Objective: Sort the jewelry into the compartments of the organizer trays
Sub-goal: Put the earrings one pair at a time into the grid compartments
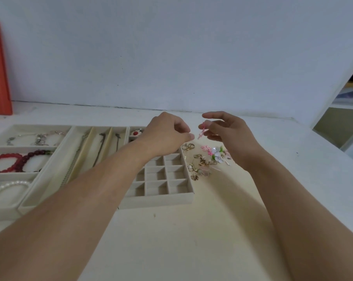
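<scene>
Right hand: the right hand (226,130) is raised above the tabletop (171,240), its thumb and fingers (210,124) pinching a small pink earring (202,130).
Left hand: the left hand (167,134) is just beside it, fingers curled toward the thumb; I cannot tell whether it holds anything or touches the pink piece.
Key relation: the pink earring hangs between the 2 hands, long axis roughly vertical, above the far right corner of the grid tray (163,179). The tray lies below and to the left of the pinching fingers, and the right hand is the nearer one.
Loose pile: more small pieces (204,161) lie on the tabletop just right of the grid tray, among them gold earrings, a pink piece and a white flower.
Grid tray: the visible compartments look bare; a red and white piece (136,132) sits at its far end.
Middle tray: its long slots (98,147) hold chains.
Left tray: it holds a silver bracelet (38,136), red bead bracelets (17,161) and a pearl strand (9,185).
Next move: probably lowering the earring into a small compartment.
</scene>
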